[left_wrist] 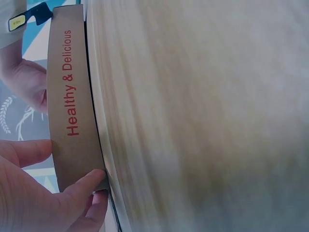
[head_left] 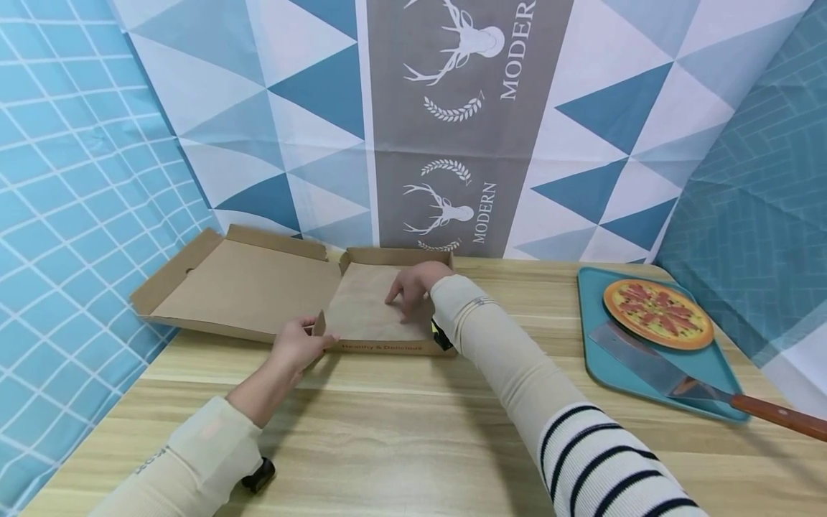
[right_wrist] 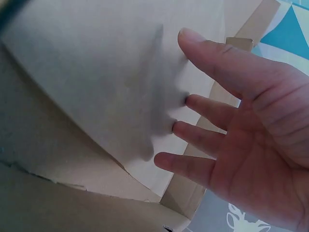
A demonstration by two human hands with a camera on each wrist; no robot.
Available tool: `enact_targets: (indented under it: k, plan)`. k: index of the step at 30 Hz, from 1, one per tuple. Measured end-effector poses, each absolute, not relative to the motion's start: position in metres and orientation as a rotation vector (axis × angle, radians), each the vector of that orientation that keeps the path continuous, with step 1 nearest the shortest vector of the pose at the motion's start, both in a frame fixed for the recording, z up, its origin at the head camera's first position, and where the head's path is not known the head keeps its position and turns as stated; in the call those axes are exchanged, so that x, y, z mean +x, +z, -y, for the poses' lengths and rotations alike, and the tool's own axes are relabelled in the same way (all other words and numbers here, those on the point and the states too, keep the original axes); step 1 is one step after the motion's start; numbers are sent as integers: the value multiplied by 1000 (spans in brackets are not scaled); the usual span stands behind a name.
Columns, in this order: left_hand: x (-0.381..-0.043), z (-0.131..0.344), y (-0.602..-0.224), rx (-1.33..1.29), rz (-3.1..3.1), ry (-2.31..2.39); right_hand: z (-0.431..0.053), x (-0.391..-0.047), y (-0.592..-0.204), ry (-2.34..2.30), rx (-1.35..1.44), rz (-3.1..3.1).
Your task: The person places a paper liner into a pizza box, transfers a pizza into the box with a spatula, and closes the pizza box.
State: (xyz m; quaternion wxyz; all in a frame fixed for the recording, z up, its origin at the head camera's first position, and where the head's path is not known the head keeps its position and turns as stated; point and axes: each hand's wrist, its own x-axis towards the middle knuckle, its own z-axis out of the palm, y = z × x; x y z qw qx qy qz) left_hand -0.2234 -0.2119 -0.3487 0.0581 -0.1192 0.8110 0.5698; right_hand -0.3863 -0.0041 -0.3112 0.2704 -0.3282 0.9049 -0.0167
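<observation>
A brown cardboard pizza box point(head_left: 390, 347) lies with its lid point(head_left: 252, 286) folded out flat to the left. Its front wall point(left_wrist: 67, 92) bears the red words "Healthy & Delicious". Inside the base is a sheet of brown lining paper point(head_left: 365, 301). My left hand point(head_left: 300, 347) grips the box at its front left corner, fingers on the front wall in the left wrist view. Over the paper reaches my right hand point(head_left: 413, 286); its fingers point(right_wrist: 203, 135) are spread, with the tips at the sheet in the right wrist view.
At the right a blue tray point(head_left: 597, 359) carries a pizza point(head_left: 659, 314) and the blade of a pizza server point(head_left: 639, 359), whose wooden handle sticks out over the tray's edge. Patterned cloth walls point(head_left: 446, 129) stand behind and at both sides of the wooden table point(head_left: 400, 438).
</observation>
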Motion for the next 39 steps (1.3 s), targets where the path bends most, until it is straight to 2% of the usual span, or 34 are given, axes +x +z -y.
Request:
enact_targets:
  k: [17, 39]
  plan:
    - [-222, 210, -348, -354, -2479, 1698, -11, -391, -308, -165, -742, -2387]
    - [-223, 211, -349, -351, -2469, 1737, -12, -394, -309, -186, -758, -2317]
